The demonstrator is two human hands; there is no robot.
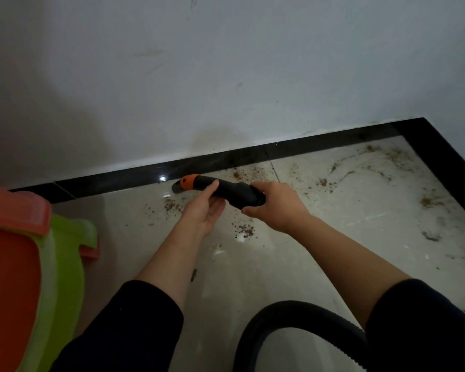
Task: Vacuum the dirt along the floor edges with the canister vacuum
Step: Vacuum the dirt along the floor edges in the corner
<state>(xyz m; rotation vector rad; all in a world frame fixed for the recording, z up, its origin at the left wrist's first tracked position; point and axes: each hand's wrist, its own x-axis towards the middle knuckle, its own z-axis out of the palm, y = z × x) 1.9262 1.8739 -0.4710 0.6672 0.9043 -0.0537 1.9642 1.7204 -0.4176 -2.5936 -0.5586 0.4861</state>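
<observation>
A person crouched by a white wall [226, 76] holds the black vacuum nozzle [227, 190] of a canister vacuum in both bare hands, low over a pale tiled floor [279, 267]. The left hand [203, 210] cradles the nozzle from below, palm turned up, thumb laid across its top. The right hand [278, 208] is wrapped firmly round the wider rear end of the same piece. The nozzle's orange tip [187, 183] points left, close to the glossy black border strip [118, 178] that runs along the foot of the wall; whether the mouth touches the floor cannot be told. Brown dirt [243, 230] lies in scattered patches beneath and beside the hands, with more crumbs and smears spread to the right toward the corner where the black strip turns. A ribbed black hose [293, 311] arches over the tiles at the bottom of the view, near the right forearm. Both arms wear dark sleeves [134, 326] pushed up to the elbows. At the left edge stands a stack of plastic stools [62, 264] in orange, green and pink.
</observation>
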